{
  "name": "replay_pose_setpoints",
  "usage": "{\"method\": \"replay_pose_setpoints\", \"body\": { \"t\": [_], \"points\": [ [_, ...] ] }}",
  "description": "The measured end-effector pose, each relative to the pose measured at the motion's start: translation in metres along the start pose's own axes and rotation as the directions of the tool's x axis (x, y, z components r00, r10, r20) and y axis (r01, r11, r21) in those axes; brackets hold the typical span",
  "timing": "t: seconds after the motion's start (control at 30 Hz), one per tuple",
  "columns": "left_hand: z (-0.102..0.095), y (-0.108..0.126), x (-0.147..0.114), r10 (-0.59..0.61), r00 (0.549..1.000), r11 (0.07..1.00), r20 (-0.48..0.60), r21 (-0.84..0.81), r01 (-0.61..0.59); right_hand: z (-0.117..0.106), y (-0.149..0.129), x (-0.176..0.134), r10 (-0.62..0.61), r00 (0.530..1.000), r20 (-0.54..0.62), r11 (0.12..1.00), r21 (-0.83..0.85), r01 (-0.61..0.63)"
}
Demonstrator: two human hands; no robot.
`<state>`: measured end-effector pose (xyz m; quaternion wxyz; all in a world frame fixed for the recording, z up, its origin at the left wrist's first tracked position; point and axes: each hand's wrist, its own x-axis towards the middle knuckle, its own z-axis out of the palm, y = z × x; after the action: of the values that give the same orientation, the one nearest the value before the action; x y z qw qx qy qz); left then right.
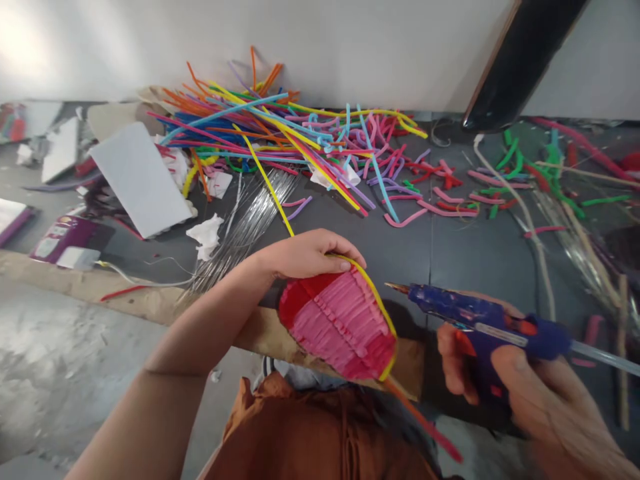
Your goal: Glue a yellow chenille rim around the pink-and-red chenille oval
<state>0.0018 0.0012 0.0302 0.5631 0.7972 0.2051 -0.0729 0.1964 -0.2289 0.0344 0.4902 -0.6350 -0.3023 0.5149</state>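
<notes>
My left hand is closed on the upper edge of a pink and red petal-shaped piece, made of pipe cleaners laid side by side. A yellow pipe cleaner runs along the right edge of this piece, and its free end sticks out beyond my left hand. From the bottom tip a red-orange stem points down to the right. In my right hand is a blue glue gun with a clear glue stick in its back. Its nozzle points left, a little apart from the yellow edge.
Colourful pipe cleaners lie heaped at the back of the dark table. Thin metal wires, a white box and a purple packet lie on the left. A white cord crosses the right side, near a black post.
</notes>
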Motion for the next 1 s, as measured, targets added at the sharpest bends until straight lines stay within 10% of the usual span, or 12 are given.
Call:
{"method": "replay_pose_setpoints", "body": {
  "t": [0.1, 0.23, 1.0],
  "points": [
    [0.007, -0.004, 0.002, -0.058, 0.998, 0.990, -0.040, -0.134, 0.052, 0.001, -0.007, -0.003, 0.009, 0.986, -0.167, 0.995, -0.099, -0.026],
    [0.019, -0.002, 0.004, -0.146, 0.987, 0.984, -0.064, -0.110, 0.139, 0.005, -0.010, 0.014, -0.015, 1.000, 0.019, 0.994, -0.109, 0.017],
    [0.021, -0.010, 0.013, -0.186, 0.978, 0.978, -0.096, -0.113, 0.175, 0.002, 0.016, 0.032, -0.093, 0.979, 0.182, 0.961, -0.240, 0.136]
  ]
}}
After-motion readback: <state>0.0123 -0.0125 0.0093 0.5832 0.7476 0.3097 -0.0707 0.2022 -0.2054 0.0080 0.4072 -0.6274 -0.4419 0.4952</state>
